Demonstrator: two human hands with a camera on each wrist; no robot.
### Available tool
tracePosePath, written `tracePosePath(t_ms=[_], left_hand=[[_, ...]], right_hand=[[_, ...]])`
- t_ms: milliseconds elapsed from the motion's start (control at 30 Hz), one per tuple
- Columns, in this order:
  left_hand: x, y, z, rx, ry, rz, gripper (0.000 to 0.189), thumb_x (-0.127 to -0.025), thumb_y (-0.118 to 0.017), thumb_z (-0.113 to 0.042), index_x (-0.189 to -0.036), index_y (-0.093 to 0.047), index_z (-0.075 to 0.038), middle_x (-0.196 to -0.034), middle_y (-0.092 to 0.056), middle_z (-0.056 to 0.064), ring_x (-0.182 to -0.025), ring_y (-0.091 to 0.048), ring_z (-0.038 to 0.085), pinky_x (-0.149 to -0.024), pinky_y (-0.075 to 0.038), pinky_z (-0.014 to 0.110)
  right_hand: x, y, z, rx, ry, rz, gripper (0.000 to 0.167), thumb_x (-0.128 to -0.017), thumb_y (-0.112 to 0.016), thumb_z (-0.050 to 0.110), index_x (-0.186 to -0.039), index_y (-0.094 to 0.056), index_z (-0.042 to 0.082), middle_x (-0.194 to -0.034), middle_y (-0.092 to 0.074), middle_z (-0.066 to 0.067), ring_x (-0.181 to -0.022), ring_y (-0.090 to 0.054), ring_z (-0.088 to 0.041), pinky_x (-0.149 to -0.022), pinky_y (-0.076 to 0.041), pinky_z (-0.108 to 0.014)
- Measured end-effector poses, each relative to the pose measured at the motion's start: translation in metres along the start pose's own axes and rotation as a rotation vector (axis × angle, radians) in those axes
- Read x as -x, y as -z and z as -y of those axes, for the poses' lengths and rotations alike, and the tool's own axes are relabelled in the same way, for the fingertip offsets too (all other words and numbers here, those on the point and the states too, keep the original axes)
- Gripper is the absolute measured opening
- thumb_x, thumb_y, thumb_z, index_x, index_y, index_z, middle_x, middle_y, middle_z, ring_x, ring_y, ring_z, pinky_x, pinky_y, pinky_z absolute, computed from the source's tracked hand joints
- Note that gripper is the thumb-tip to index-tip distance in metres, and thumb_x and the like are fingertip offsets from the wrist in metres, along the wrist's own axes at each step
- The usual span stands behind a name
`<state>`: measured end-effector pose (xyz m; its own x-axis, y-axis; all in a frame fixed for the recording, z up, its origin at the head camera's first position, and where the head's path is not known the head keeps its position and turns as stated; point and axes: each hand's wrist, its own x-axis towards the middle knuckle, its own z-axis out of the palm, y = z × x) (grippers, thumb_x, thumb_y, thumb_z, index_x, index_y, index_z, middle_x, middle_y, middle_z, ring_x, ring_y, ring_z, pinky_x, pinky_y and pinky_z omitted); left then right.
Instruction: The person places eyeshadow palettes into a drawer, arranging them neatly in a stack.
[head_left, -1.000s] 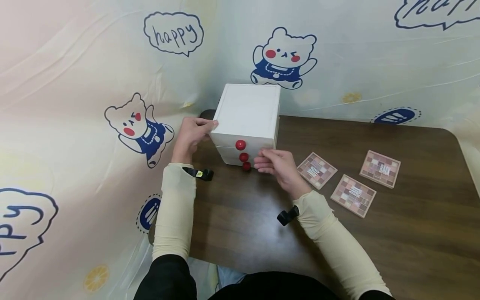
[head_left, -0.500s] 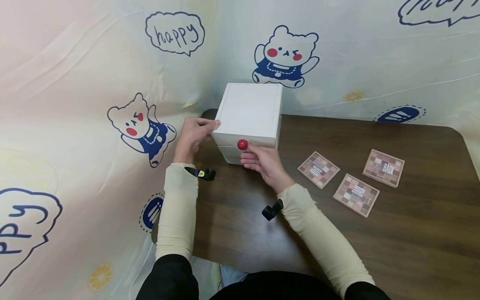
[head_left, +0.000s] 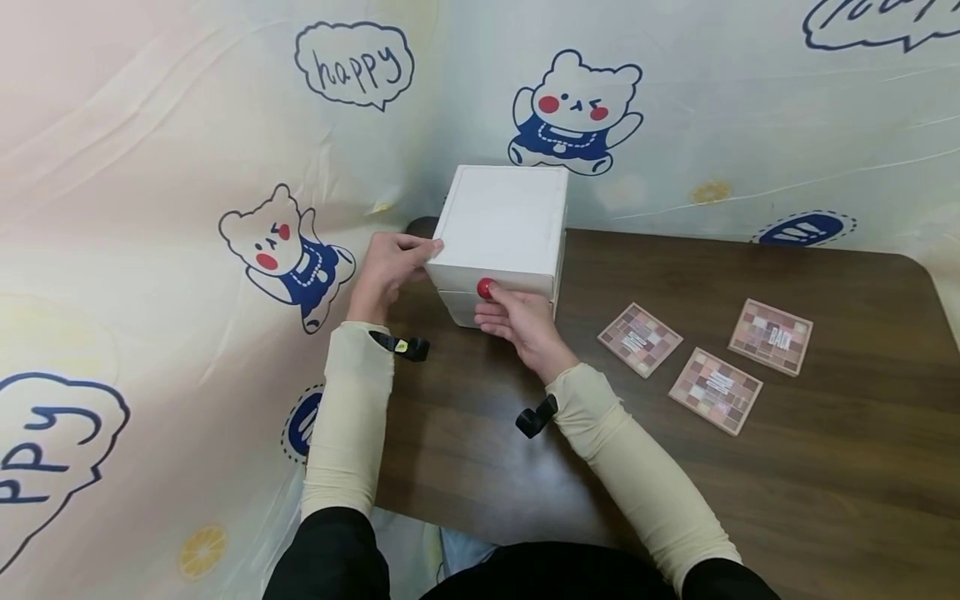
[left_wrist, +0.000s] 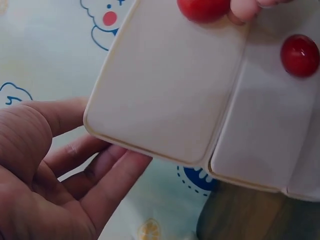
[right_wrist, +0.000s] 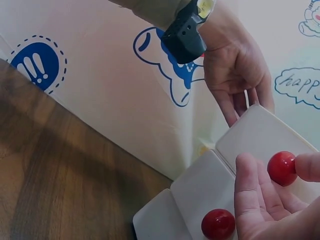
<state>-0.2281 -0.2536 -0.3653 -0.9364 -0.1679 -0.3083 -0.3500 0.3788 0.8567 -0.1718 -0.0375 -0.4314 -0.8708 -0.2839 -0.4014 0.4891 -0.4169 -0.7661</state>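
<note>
A small white drawer box point(head_left: 501, 217) with red knobs on its front stands at the back of the table. My left hand point(head_left: 390, 271) holds the box at its upper left front corner, thumb near the top edge and fingers along the side point(left_wrist: 117, 172). At the top drawer's front, my right hand point(head_left: 521, 323) has its thumb and fingers at the red knob point(right_wrist: 282, 168), pinching it. A lower drawer's red knob point(right_wrist: 218, 224) shows beneath that hand in the right wrist view. The top drawer looks closed in the head view.
To the right of the box, three square checkered palettes point(head_left: 640, 340) lie flat on the brown wooden table point(head_left: 840, 467). A printed curtain point(head_left: 675, 100) hangs close behind and to the left of the box.
My right hand has moved left from beside the box's front to the top knob and now covers the lower knobs in the head view. The left hand has kept its hold on the corner.
</note>
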Motion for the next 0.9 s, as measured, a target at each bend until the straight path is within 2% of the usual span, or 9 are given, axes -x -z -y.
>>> tracePosePath(t_ms=[233, 467, 600, 733, 900], left_hand=[[-0.004, 0.002, 0.001, -0.017, -0.039, 0.034, 0.046, -0.087, -0.081, -0.033, -0.121, -0.073, -0.003, -0.120, -0.066, 0.014, -0.105, -0.062, 0.030, -0.095, -0.053, 0.045], [-0.005, 0.003, 0.004, -0.105, -0.066, 0.031, 0.051, -0.085, -0.080, -0.044, -0.121, -0.074, -0.008, -0.117, -0.068, 0.009, -0.103, -0.061, 0.028, -0.088, -0.056, 0.036], [-0.004, 0.003, 0.003, -0.144, -0.070, 0.026, 0.052, -0.084, -0.080, -0.047, -0.120, -0.075, -0.009, -0.118, -0.068, 0.008, -0.105, -0.057, 0.030, -0.086, -0.055, 0.037], [-0.002, 0.004, -0.001, -0.167, -0.064, 0.033, 0.050, -0.086, -0.079, -0.044, -0.121, -0.074, -0.008, -0.118, -0.067, 0.009, -0.105, -0.058, 0.030, -0.087, -0.054, 0.040], [-0.002, 0.005, -0.005, -0.189, -0.086, 0.058, 0.044, -0.089, -0.078, -0.036, -0.119, -0.074, -0.004, -0.117, -0.068, 0.012, -0.100, -0.063, 0.030, -0.087, -0.057, 0.040]], right_hand=[[0.002, 0.002, 0.000, 0.024, -0.008, -0.007, 0.038, -0.101, -0.065, 0.023, -0.126, -0.062, -0.005, -0.123, -0.063, -0.032, -0.088, -0.073, -0.025, -0.080, -0.059, -0.035], [0.008, 0.002, -0.005, 0.052, -0.006, 0.005, 0.038, -0.100, -0.065, 0.024, -0.124, -0.064, -0.006, -0.117, -0.066, -0.030, -0.084, -0.074, -0.024, -0.080, -0.059, -0.035], [0.013, 0.002, -0.010, 0.067, 0.006, 0.013, 0.037, -0.100, -0.065, 0.024, -0.122, -0.065, -0.006, -0.115, -0.067, -0.029, -0.084, -0.074, -0.024, -0.080, -0.059, -0.035], [0.018, 0.003, -0.016, 0.071, 0.015, 0.021, 0.037, -0.100, -0.066, 0.024, -0.120, -0.067, -0.006, -0.108, -0.071, -0.026, -0.083, -0.074, -0.023, -0.079, -0.060, -0.035], [0.024, 0.003, -0.022, 0.064, 0.025, 0.029, 0.036, -0.099, -0.067, 0.024, -0.118, -0.068, -0.007, -0.100, -0.073, -0.022, -0.081, -0.073, -0.023, -0.078, -0.060, -0.035]])
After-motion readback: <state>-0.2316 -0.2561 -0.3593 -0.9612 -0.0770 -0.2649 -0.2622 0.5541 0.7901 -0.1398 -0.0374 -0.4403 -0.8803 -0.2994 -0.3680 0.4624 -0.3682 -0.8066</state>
